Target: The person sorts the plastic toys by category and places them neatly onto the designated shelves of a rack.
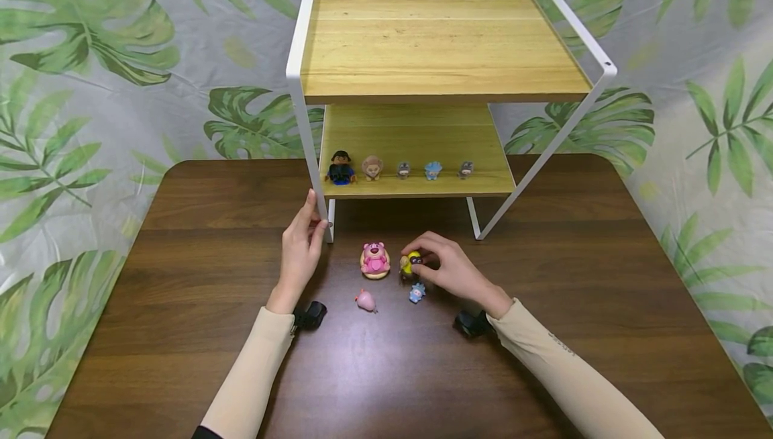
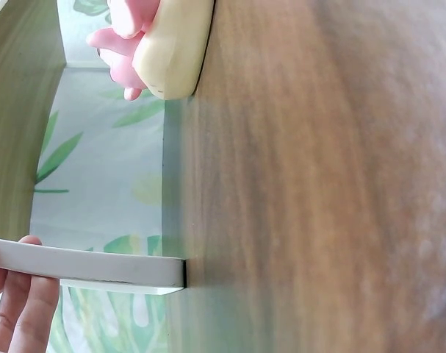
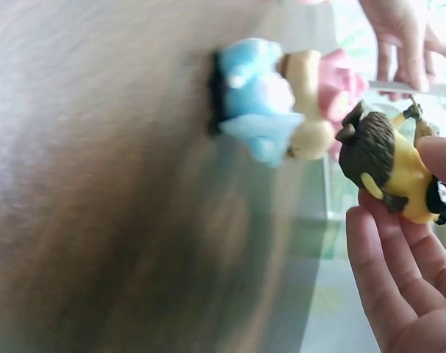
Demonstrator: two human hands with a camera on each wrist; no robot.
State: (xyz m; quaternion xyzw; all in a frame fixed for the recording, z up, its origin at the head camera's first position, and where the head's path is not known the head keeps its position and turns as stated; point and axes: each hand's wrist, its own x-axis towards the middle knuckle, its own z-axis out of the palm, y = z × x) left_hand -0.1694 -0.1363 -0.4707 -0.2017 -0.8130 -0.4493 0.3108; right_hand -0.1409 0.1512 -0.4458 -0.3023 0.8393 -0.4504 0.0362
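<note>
The right grip is narrow, thumb and fingers pinching the yellow figure between them, above the desk. Just left of this grip sits the pink bear on its yellow base. Just below the grip, nearer the person, stands the blue toy; the pink toy lies further left of it.

The left grip holds the white left leg of the rack, some fingers passing behind it. The rack stands beyond both grips. On its lower shelf, ahead of the right grip, runs a row from left to right: dark-haired figure, brown figure, small grey figure, light-blue figure and another grey one.
</note>
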